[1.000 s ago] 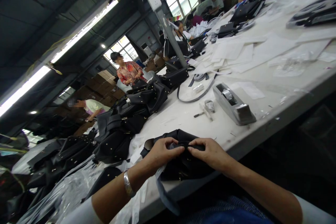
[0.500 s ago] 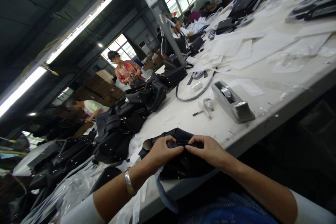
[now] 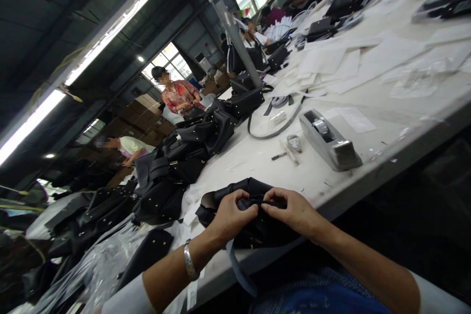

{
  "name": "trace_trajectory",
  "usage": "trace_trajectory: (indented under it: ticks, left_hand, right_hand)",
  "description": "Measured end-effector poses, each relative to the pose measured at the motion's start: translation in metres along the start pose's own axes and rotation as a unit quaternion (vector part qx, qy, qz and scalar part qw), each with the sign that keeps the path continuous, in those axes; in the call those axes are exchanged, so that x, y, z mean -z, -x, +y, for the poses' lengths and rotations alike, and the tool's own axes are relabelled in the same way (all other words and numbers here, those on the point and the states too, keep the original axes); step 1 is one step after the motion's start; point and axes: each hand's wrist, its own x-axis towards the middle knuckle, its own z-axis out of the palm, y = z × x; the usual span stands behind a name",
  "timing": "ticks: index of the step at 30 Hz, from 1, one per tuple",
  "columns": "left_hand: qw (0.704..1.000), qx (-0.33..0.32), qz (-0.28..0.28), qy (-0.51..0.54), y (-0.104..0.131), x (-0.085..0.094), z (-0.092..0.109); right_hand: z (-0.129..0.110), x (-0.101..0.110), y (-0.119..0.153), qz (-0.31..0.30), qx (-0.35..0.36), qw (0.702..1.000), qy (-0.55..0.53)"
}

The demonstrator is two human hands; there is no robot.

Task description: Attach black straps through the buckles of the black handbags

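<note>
Left grip [image 3: 232, 215]: pinching black material on the bag [image 3: 270, 235]
Right grip [image 3: 291, 208]: pinching there too, close beside the left
Desk [image 3: 235, 169]: under bag and grey tape dispenser [image 3: 331, 144]

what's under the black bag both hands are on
The white table and a hanging grey strap show below the black bag; whatever lies directly beneath is covered.

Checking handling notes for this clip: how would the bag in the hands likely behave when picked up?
The bag is probably floppy: it folds and creases near the left hand and right hand. It seems unlikely to roll, lying broad and low on the table. It might sag sideways if lifted, as both hands pinch near its middle.
</note>
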Motion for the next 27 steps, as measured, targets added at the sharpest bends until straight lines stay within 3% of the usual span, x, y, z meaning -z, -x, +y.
trace_trajectory:
  ticks: [6,14,27]
  left_hand:
    - [0.999,-0.033,0.019,-0.017,-0.001,-0.006,-0.010]
    - [0.997,-0.057,0.044,-0.014,-0.002,-0.013,-0.008]
    - [0.997,-0.045,0.058,-0.021,0.003,-0.016,-0.008]
  right_hand:
    - [0.003,-0.004,0.003,0.014,-0.009,1.000,-0.003]
    - [0.001,-0.003,0.007,0.003,-0.056,0.996,-0.070]
    - [0.002,-0.004,0.007,-0.013,-0.055,0.995,-0.084]
